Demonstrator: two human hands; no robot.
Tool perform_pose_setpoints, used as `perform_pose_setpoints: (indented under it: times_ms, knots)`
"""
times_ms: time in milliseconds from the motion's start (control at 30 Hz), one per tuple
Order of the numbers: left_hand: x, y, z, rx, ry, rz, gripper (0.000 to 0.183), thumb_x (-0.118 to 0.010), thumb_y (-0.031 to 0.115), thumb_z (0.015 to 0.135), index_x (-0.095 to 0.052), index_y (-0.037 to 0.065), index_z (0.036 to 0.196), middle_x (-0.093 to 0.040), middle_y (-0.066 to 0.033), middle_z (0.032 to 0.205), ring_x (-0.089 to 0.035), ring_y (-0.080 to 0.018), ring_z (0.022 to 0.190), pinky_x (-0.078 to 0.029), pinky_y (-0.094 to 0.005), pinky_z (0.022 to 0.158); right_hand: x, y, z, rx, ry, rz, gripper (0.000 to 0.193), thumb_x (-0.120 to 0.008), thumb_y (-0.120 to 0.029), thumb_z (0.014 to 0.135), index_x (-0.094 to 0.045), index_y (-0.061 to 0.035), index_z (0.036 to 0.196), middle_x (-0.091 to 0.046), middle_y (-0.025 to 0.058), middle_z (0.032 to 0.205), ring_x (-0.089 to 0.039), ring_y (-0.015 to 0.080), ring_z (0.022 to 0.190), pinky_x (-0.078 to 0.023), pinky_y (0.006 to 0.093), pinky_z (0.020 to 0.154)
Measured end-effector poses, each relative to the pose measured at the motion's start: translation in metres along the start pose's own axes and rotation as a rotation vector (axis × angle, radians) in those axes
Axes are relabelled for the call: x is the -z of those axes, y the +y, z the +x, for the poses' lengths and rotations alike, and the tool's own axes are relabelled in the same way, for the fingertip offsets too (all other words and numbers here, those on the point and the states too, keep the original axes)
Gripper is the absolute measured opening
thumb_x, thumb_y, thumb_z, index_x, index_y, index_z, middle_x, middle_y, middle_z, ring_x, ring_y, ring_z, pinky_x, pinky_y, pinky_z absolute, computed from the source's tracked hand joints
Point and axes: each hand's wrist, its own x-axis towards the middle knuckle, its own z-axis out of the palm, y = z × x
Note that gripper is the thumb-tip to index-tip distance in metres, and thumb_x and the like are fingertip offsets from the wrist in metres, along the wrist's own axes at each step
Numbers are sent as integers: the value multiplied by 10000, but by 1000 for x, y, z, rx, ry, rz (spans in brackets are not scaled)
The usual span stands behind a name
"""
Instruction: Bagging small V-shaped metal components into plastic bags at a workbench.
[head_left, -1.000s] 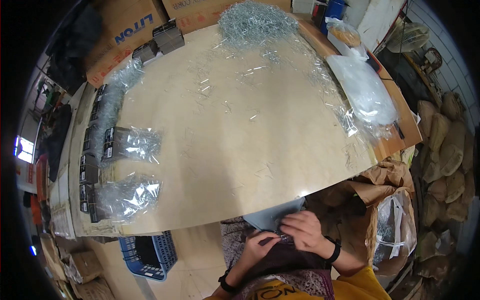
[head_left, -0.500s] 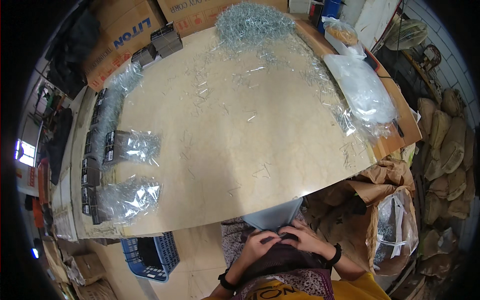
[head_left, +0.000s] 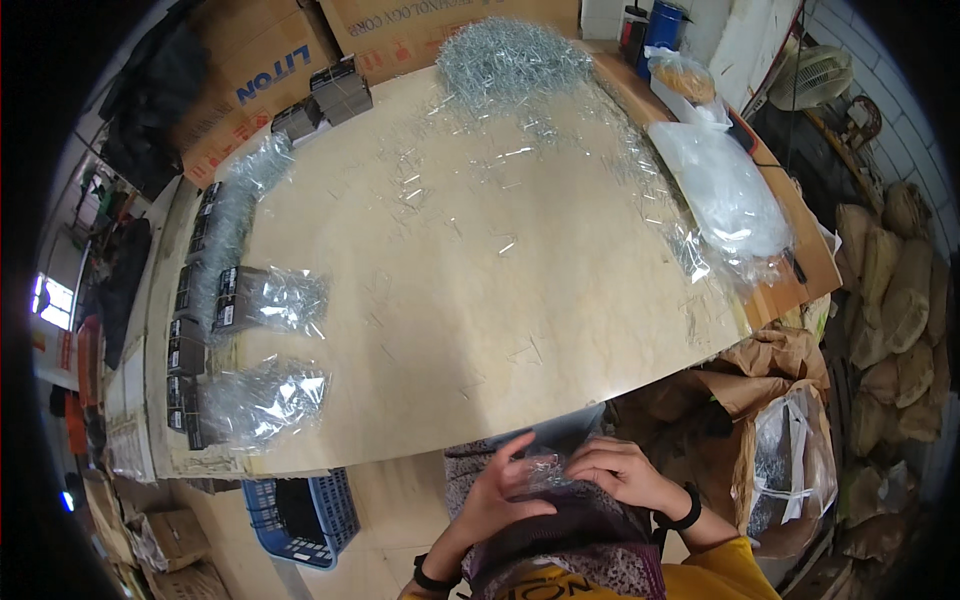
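Over my lap, below the table's near edge, a small clear plastic bag (head_left: 545,472) catches the light between my hands. My right hand (head_left: 622,472) has its fingers closed on the bag's right side. To the left of the bag, my left hand (head_left: 492,500) is open, thumb and fingers spread wide around its left end; whether it touches the plastic I cannot tell. Behind the hands, a grey-blue tray (head_left: 570,425) rests partly under the table edge. What the bag contains is too small to make out.
A heap of thin metal pins (head_left: 515,65) stands at the table's far side, loose ones scattered nearer. Along the left edge lie filled clear bags (head_left: 265,400) with dark cards. White plastic bags (head_left: 725,190) lie right. A blue basket (head_left: 345,510) and an open paper sack (head_left: 750,375) stand below.
My hands have moved apart from their closed-together pose over the lap. The left hand has opened and lifted slightly, and the clear bag now shows between them. The view has shifted slightly.
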Motion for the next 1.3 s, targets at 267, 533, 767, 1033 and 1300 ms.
perform_pose_setpoints:
  times_ms: [267, 533, 767, 1033, 1300]
  knots:
    - [13, 17, 21, 37, -48, 166, 383, -702, 60, 888, -570, -50, 1231, -663, -68, 1105, -626, -108, 983, -525, -258, 861, 11, -28, 43, 46, -60, -175, 344, -670, -137, 881, -626, -90, 1219, -544, 109, 1035, -573, 277, 929, -471, 334, 812]
    - [15, 19, 25, -37, 82, 315, 238, -518, 136, 1016, -633, -25, 1148, -663, -18, 991, -595, -67, 870, -491, -221, 798, 13, -30, 46, -74, 0, -22, 219, -633, -75, 895, -655, -50, 1111, -570, 113, 982, -591, 266, 886, -475, 327, 764]
    - [7, 25, 26, 52, 128, 183, 311, -524, 243, 1023, -645, -33, 1101, -633, 33, 936, -526, -36, 868, -449, -215, 783, 13, -29, 51, -79, 145, -37, 103, -601, 48, 855, -661, 3, 926, -624, 112, 866, -614, 232, 778, -486, 298, 705]
    - [12, 53, 28, -151, 196, 400, 214, -734, 30, 853, -661, -2, 1052, -696, -41, 972, -641, -86, 860, -535, -234, 724, 16, -33, 52, 44, 372, -55, 278, -692, 23, 802, -628, -23, 1069, -607, 103, 919, -610, 189, 836, -497, 282, 724]
    - [133, 156, 58, -445, 884, 529, 201, -780, 130, 816, -656, -3, 902, -665, -25, 826, -576, -81, 687, -441, -219, 597, 149, 27, 22, 3, 1024, -373, 201, -579, -50, 911, -608, 20, 1098, -605, 57, 1032, -551, 151, 980, -417, 285, 928]
